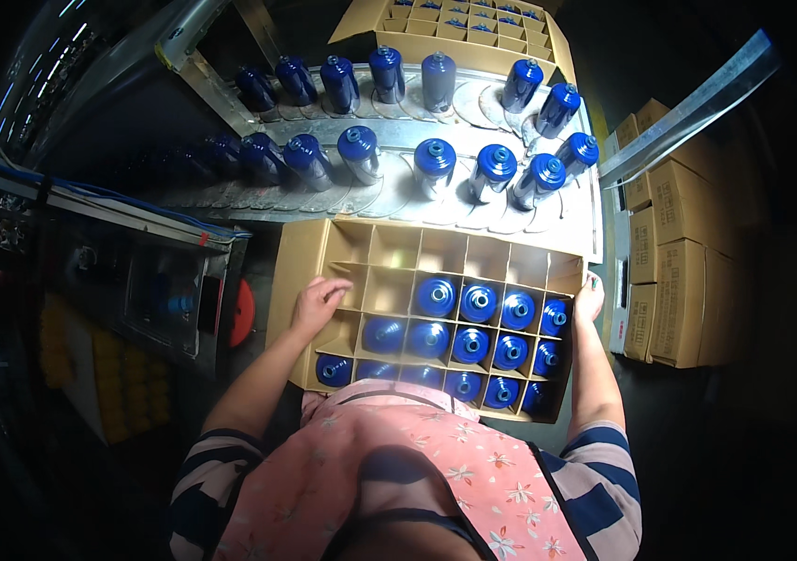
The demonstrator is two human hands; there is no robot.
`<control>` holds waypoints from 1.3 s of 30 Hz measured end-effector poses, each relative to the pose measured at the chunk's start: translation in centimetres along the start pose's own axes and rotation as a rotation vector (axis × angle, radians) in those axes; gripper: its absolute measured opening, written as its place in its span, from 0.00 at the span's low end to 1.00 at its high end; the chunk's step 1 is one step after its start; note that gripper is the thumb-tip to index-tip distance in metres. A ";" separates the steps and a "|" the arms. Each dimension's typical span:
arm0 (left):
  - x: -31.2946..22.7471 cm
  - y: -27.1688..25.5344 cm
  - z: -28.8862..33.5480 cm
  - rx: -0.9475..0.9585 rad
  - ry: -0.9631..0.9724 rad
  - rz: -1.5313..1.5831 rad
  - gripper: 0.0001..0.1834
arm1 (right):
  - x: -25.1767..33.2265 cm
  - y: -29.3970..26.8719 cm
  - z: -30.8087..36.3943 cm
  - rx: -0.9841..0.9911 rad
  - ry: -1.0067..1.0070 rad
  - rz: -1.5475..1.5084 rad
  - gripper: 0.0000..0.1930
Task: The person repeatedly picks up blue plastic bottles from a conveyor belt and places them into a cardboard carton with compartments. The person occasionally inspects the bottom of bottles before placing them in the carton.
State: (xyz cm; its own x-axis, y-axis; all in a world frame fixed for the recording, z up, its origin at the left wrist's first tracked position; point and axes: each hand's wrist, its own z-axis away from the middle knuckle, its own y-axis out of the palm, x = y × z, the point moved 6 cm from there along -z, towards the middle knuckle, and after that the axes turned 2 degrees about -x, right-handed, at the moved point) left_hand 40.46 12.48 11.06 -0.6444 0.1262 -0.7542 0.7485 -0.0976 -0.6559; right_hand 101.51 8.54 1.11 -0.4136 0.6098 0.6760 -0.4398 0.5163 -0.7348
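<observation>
A cardboard box [352, 240] with a grid of dividers stands in front of me, its near side against my apron. Blue bottles [470, 345] with narrow necks fill many compartments in its middle, right and near rows; the far row and some left cells hold none. My left hand [320, 304] reaches over the box's left side, fingers loosely bent and apart above a bottle-free cell, close to a divider. At the far right corner, my right hand [589, 299] closes on the box's outer wall; some of its fingers are hidden.
Beyond the box, two rows of blue bottles [435, 168] stand on a metal conveyor [398, 201]. Another divided carton [473, 42] sits behind it. Closed cartons [683, 299] are stacked at right, below a slanting metal bar [688, 107]. A machine frame with a red disc [243, 311] stands left.
</observation>
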 end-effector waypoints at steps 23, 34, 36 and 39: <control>0.9 -0.7 15.8 0.162 0.033 -0.345 0.20 | 1.8 -1.2 0.9 -0.074 0.021 0.069 0.12; -8.0 -11.7 12.6 -0.213 -0.164 0.268 0.13 | 1.5 -2.5 1.2 -0.043 0.042 0.126 0.15; -8.5 -14.9 10.7 -0.416 -0.172 0.550 0.11 | 1.5 -2.7 0.5 -0.073 0.005 0.095 0.15; -8.0 -16.6 8.1 -0.703 -0.027 0.915 0.10 | 1.4 -2.9 -1.3 -0.004 0.040 0.074 0.15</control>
State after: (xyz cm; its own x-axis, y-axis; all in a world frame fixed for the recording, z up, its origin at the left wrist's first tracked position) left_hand 31.92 5.11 27.72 0.1875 0.2698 -0.9445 0.8538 0.4306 0.2925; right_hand 103.22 8.63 4.13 -0.4125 0.6704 0.6168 -0.4061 0.4707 -0.7832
